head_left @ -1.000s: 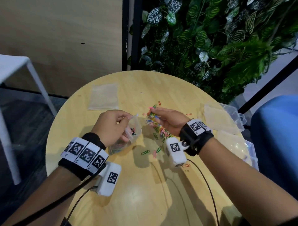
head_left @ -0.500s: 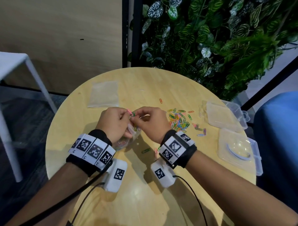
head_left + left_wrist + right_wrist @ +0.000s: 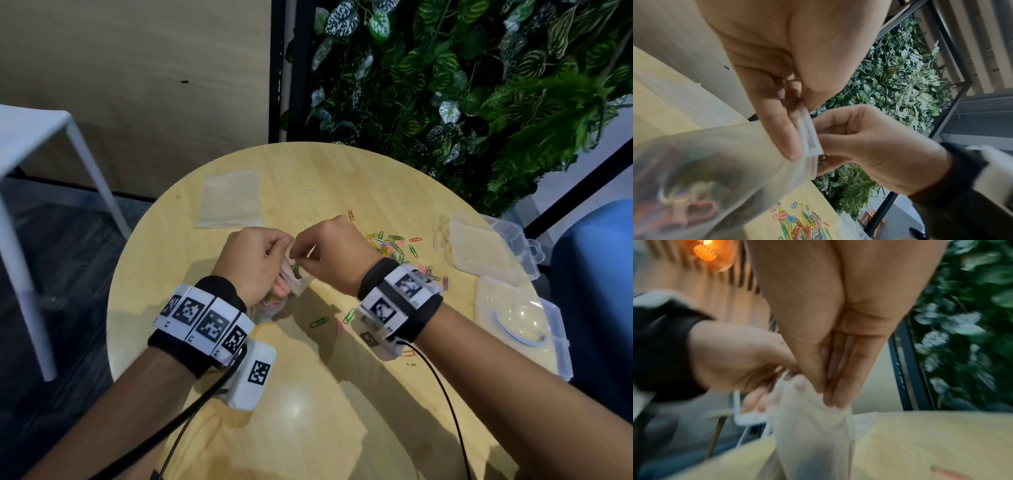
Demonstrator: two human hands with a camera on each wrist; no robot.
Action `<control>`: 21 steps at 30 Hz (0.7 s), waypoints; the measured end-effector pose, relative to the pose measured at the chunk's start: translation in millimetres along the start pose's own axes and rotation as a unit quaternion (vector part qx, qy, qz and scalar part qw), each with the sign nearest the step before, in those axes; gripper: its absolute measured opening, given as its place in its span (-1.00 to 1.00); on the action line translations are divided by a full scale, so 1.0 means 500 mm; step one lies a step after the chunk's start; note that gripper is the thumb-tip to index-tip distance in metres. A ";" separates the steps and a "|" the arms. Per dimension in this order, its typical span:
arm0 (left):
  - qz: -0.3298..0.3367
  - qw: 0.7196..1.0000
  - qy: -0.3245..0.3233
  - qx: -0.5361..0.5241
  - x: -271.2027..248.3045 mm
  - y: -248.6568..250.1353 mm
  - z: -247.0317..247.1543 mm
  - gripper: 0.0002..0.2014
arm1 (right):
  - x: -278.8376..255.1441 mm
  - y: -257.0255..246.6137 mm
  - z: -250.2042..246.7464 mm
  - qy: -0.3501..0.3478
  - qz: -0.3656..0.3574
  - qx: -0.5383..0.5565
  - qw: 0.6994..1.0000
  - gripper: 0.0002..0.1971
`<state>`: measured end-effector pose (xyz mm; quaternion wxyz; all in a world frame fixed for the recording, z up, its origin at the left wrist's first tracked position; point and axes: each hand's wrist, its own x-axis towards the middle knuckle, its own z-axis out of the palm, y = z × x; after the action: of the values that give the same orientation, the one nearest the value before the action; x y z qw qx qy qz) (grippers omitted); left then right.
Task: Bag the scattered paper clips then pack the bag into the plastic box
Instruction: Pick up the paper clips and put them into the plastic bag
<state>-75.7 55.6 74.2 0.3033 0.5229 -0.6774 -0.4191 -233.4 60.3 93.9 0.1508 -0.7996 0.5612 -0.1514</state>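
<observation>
A small clear plastic bag point(image 3: 297, 278) with coloured paper clips in its bottom point(image 3: 694, 203) is held above the round wooden table point(image 3: 308, 411). My left hand point(image 3: 285, 247) pinches the bag's top edge between thumb and fingers point(image 3: 791, 146). My right hand point(image 3: 308, 256) pinches the same edge from the other side, thumb against fingers point(image 3: 835, 395). A pile of coloured paper clips point(image 3: 394, 247) lies on the table to the right of my hands, seen also as the pile point(image 3: 803, 225). Two open clear plastic boxes point(image 3: 486, 250) point(image 3: 520, 325) sit at the table's right edge.
A few loose clips point(image 3: 319, 322) lie in front of my hands, one red clip point(image 3: 351, 215) behind them. Spare clear bags point(image 3: 230, 200) lie flat at the back left. A plant wall point(image 3: 462, 85) stands behind the table, a white stool point(image 3: 41, 144) to the left.
My right hand came from the clip pile to the bag, put clips into it, and now pinches the bag's top edge beside my left hand. The bag stays in the left hand.
</observation>
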 end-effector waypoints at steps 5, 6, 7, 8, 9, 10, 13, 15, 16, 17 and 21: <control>-0.011 1.000 0.014 -0.002 0.003 -0.017 -0.027 -0.76 | 0.077 0.159 -0.025 0.080 0.153 0.043 0.984 -0.77; -0.011 1.000 0.016 -0.004 0.004 -0.019 -0.032 -0.75 | 0.095 0.194 -0.022 0.050 0.185 -0.011 0.981 -0.69; -0.009 1.000 0.017 -0.005 0.004 -0.021 -0.036 -0.76 | 0.111 0.224 -0.017 0.010 0.215 -0.037 0.976 -0.61; -0.008 1.000 0.015 -0.005 0.004 -0.021 -0.038 -0.76 | 0.121 0.241 -0.011 -0.029 0.237 -0.040 0.970 -0.54; -0.008 1.000 0.013 -0.006 0.002 -0.020 -0.040 -0.76 | 0.127 0.248 -0.005 -0.065 0.241 -0.045 0.967 -0.48; -0.010 1.000 0.010 -0.009 0.001 -0.018 -0.041 -0.76 | 0.133 0.256 0.006 -0.092 0.229 -0.057 0.967 -0.44; -0.009 1.000 0.007 -0.008 0.000 -0.013 -0.048 -0.75 | 0.141 0.226 0.038 -0.178 0.143 -0.149 0.962 -0.40; -0.007 1.000 0.007 -0.003 0.001 -0.012 -0.049 -0.75 | 0.130 0.192 0.063 -0.227 0.074 -0.183 0.954 -0.43; -0.006 1.000 0.006 -0.002 0.000 -0.011 -0.048 -0.74 | 0.114 0.178 0.073 -0.238 0.054 -0.192 0.950 -0.47; -0.004 1.000 0.006 -0.001 -0.001 -0.009 -0.048 -0.73 | 0.094 0.172 0.079 -0.247 0.034 -0.216 0.944 -0.49; -0.002 1.000 0.003 0.001 -0.014 -0.010 -0.046 -0.73 | -0.005 0.178 0.067 -0.282 0.036 -0.297 0.911 -0.23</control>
<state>-51.9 55.9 80.6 0.3038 0.5254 -0.6763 -0.4175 -296.2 35.9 26.8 0.0634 -0.7963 0.5424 0.2601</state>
